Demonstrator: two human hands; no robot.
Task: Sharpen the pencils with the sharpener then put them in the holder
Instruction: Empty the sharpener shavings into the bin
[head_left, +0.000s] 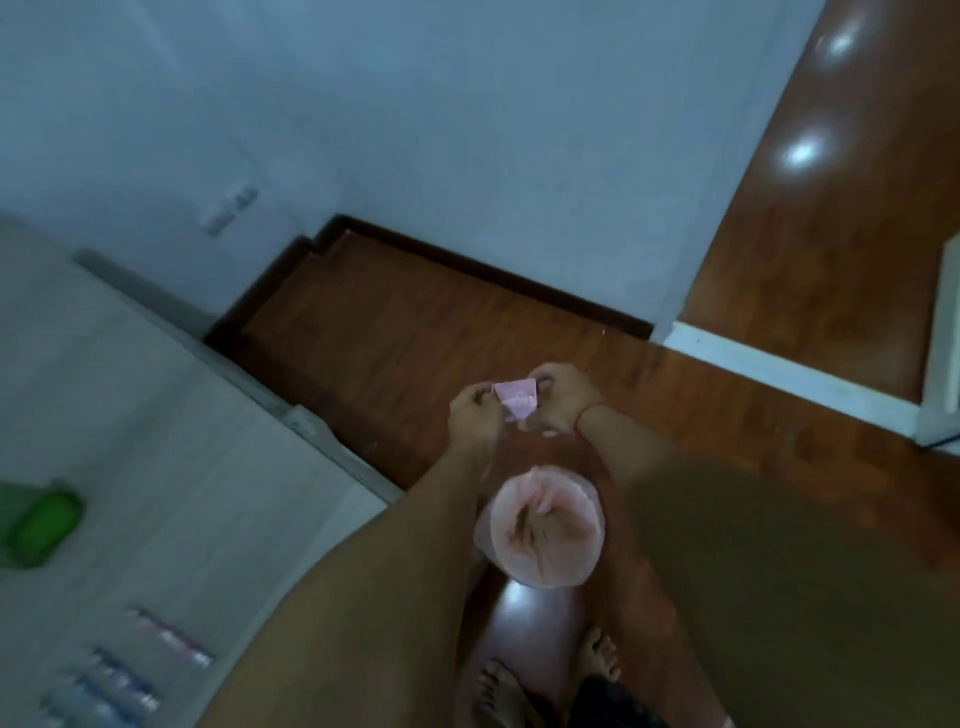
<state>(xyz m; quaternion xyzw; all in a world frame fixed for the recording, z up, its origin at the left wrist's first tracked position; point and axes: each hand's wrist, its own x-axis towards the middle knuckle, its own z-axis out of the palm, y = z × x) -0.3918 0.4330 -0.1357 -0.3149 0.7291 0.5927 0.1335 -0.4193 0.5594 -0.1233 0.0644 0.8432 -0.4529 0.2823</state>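
Both hands are held out over the floor, away from the table. My left hand and my right hand pinch a small pink boxy thing between them; it looks like the sharpener, though blur hides its detail. Directly below it stands a round bin lined with a pink bag. Several pencils lie side by side on the pale table at the lower left. A green holder sits near the table's left edge.
The table's corner lies just left of my left forearm. Brown wooden floor stretches ahead to a white wall with a dark skirting. My bare feet stand beside the bin.
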